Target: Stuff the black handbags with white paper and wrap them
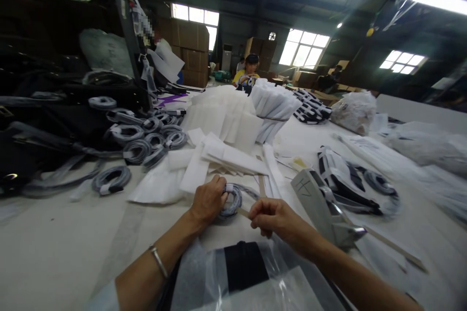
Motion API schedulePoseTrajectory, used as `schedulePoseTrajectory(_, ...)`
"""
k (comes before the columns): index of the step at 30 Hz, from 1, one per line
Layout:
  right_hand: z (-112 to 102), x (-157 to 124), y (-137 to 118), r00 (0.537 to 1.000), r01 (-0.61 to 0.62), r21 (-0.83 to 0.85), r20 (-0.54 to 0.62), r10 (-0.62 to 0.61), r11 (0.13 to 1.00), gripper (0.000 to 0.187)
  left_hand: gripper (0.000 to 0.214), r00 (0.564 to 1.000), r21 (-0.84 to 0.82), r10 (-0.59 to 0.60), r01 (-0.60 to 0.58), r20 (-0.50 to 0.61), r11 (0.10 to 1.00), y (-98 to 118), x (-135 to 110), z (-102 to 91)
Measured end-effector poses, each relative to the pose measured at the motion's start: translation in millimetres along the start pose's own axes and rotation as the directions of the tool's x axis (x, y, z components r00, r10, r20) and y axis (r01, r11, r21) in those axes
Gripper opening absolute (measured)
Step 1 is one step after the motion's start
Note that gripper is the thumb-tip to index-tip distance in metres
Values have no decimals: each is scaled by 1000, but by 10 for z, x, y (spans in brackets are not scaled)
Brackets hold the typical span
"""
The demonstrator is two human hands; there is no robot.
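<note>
My left hand [207, 200] is closed around a coiled grey strap [233, 200] with a white band, held just above the white table [73, 243]. My right hand [272, 216] pinches the end of a thin beige strip of tape [243, 212] that runs to the coil. Below my hands lies a clear plastic bag [251, 277] with a black item inside. A grey tape dispenser [321, 206] stands just right of my right hand, with more beige tape trailing off to the right.
Several coiled grey straps [142, 141] lie at the left, next to black bags [44, 121]. White foam sheets [226, 121] are stacked ahead. Black-and-white straps [350, 180] and filled plastic bags [353, 109] lie at the right. A person in yellow [248, 73] works at the far end.
</note>
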State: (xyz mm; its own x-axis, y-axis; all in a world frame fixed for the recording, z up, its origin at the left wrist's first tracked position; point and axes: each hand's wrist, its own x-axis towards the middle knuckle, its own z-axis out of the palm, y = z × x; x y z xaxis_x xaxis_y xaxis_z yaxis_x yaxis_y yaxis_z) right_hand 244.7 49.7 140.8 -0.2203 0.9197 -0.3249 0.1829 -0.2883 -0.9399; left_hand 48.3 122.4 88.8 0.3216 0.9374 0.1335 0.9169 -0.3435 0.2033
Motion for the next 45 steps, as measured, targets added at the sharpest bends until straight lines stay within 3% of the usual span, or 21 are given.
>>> schedulePoseTrajectory(3, 51, 50, 69, 1000, 9, 93, -2, -9, 996, 20, 14, 1000, -12, -7, 7, 8, 1000, -11, 2, -4)
schedulePoseTrajectory(8, 60, -31, 32, 974, 182, 242, 91, -209, 953, 31, 13, 1000, -52, -18, 19, 8, 998, -50, 3, 38)
schedulePoseTrajectory(13, 232, 88, 15, 930, 364, 254, -53, -363, 896, 23, 12, 999, -104, -39, 39, 2, 994, -93, 29, 105)
schedulePoseTrajectory(16, 292, 294, 86, 878, 475, 179, -160, -450, 862, 14, 12, 999, -135, -49, 50, 11, 990, -126, 56, 155)
schedulePoseTrajectory(21, 299, 422, 163, 702, 658, -180, -204, -683, 731, 12, 14, 996, -188, -77, 85, 47, 979, -149, 66, 148)
schedulePoseTrajectory(23, 282, 411, 154, 695, 660, -195, -207, -688, 725, 10, 14, 996, -230, -62, 74, 60, 970, -169, 92, 129)
schedulePoseTrajectory(28, 222, 371, 72, 735, 602, -213, -228, -638, 770, 12, 17, 995, -322, 15, 19, 102, 946, -261, 194, 64)
schedulePoseTrajectory(30, 213, 352, 48, 705, 628, -232, -235, -669, 743, 15, 17, 992, -343, 31, 12, 119, 939, -288, 214, 33)
schedulePoseTrajectory(34, 221, 294, 42, 584, 682, -356, -260, -769, 639, 7, 15, 989, -368, 21, 35, 148, 929, -290, 209, -16)
schedulePoseTrajectory(36, 218, 271, 62, 527, 692, -474, -184, -830, 545, 2, 18, 988, -372, 11, 48, 154, 927, -282, 211, -23)
schedulePoseTrajectory(39, 202, 248, 133, 455, 742, -594, 104, -884, 312, 13, 19, 987, -379, 1, 59, 158, 924, -277, 220, -25)
schedulePoseTrajectory(41, 193, 230, 206, 434, 769, -608, 272, -859, 196, 16, 17, 987, -384, 6, 56, 158, 922, -280, 221, -25)
schedulePoseTrajectory(43, 190, 204, 283, 466, 762, -625, 346, -814, 171, 17, 15, 988, -390, 14, 48, 155, 919, -289, 218, -23)
schedulePoseTrajectory(45, 194, 164, 339, 538, 731, -649, 360, -762, 209, 19, 14, 989, -397, 23, 38, 148, 917, -299, 216, -18)
